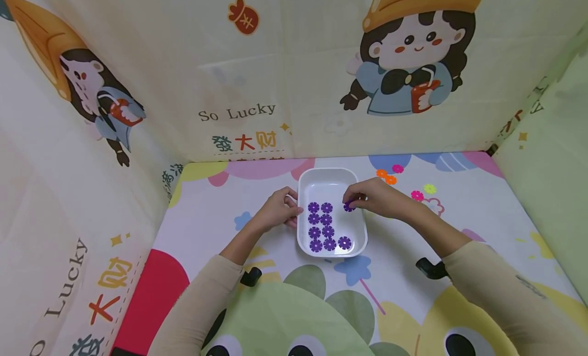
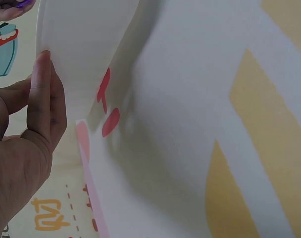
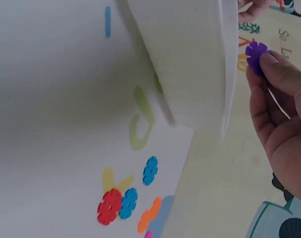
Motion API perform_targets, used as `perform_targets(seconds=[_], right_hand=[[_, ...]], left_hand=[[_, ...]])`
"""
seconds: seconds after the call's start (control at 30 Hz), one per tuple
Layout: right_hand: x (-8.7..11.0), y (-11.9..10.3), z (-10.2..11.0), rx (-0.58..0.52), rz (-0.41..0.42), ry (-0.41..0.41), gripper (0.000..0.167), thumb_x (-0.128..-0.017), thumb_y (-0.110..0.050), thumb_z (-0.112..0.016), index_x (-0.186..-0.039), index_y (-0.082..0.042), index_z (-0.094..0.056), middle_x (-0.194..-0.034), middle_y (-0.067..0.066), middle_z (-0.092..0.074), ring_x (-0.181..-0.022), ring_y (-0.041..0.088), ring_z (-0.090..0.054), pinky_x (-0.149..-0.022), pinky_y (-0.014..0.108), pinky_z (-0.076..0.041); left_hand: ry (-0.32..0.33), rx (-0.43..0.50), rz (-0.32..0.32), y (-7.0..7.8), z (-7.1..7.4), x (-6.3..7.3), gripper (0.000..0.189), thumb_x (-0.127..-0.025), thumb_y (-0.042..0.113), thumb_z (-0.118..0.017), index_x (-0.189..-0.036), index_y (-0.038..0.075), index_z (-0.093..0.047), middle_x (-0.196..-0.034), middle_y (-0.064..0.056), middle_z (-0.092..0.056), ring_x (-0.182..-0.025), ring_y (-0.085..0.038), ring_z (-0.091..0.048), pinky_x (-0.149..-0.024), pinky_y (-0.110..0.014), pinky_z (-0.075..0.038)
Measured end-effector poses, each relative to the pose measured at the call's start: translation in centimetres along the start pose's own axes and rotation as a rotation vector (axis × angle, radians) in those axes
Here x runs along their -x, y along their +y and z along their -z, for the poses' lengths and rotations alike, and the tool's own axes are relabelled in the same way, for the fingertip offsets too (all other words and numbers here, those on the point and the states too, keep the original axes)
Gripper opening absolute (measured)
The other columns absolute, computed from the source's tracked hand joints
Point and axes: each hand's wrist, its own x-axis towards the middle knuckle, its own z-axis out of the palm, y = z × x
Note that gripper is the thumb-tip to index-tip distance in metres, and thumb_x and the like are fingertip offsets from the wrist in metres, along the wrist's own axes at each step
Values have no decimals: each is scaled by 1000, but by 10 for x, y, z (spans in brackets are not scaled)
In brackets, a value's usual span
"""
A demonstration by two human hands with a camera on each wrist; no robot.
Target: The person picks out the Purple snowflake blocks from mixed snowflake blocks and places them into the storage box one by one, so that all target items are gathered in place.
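A white tray (image 1: 327, 186) holds several purple snowflake discs (image 1: 326, 219), mostly lined up in two columns, with one more at the lower right. My left hand (image 1: 279, 208) grips the tray's left rim, and in the left wrist view its fingers (image 2: 40, 94) lie along the tray's outer wall. Over the tray's right side, my right hand (image 1: 378, 197) pinches a purple snowflake disc (image 3: 257, 56) between thumb and fingers. From the head, that disc is partly covered by the fingertips.
Orange discs (image 1: 390, 179), pink discs (image 1: 417, 195) and a yellow-green disc (image 1: 430, 188) lie on the patterned tablecloth beyond the right hand. The right wrist view also shows a red disc (image 3: 110, 206) and blue discs (image 3: 150, 170). Printed cloth walls (image 1: 285, 75) enclose the table.
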Motion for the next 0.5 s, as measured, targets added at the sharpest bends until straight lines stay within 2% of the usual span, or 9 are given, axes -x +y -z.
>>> perform_targets(seconds=[0.17, 0.3, 0.5], right_hand=[[-12, -6, -7, -8, -5, -123, 16, -92, -7, -77, -103, -19, -78, -99, -6, -76, -94, 13, -72, -87, 30, -67], [-21, -8, -12, -13, -19, -207, 13, -92, -6, -77, -102, -15, -77, -96, -5, -75, -90, 12, -70, -88, 29, -66], [-35, -9, -20, 29, -21, -315, 9, -92, -6, -77, -99, -10, -76, -92, -3, -74, -85, 11, -66, -83, 24, -66]], left_hand=[[-1, 11, 3, 1, 0, 0, 35, -97, 5, -71, -127, 3, -52, -96, -13, -64, -64, -19, -71, -67, -44, -69], [-8, 15, 9, 0, 0, -1, 36, -97, 5, -71, -127, 3, -51, -97, -13, -64, -65, -19, -71, -67, -43, -69], [-2, 13, 6, -1, 0, -1, 36, -97, 5, -71, -128, 3, -52, -97, -13, -64, -65, -19, -71, -67, -44, -69]])
